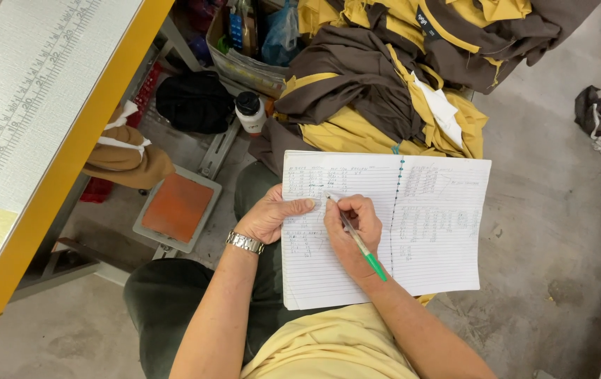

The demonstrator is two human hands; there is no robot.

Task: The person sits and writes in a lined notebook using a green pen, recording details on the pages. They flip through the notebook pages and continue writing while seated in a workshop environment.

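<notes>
Person seated, seen from above. An open lined notebook (385,224) lies across the lap in the centre of the frame, both pages showing handwritten rows.

Right hand (349,231) is closed around a pen (357,238) with a clear barrel and green end cap; the tip touches the left page near its upper middle. Left hand (269,217) lies flat at the notebook's left edge, fingers loose and gripping nothing, thumb pressed onto the paper. The two hands sit just beside each other. A metal wristwatch (244,243) is on the left wrist.

Dark green trousers (167,302) and a pale yellow shirt (328,347) fill the lower centre.

Above the notebook, at upper centre, a heap of brown and yellow garments (378,84). Left of the heap, a white bottle with a black cap (250,112) stands on the floor beside a black bag (195,102). At upper left, a table (76,154) with a yellow edge and a printed ruler strip runs diagonally. Below it, a grey treadle with a reddish pad (177,208), near the left knee. A dark scrap of cloth (590,112) lies on the concrete floor (560,245) at upper right, well apart from the rest.
</notes>
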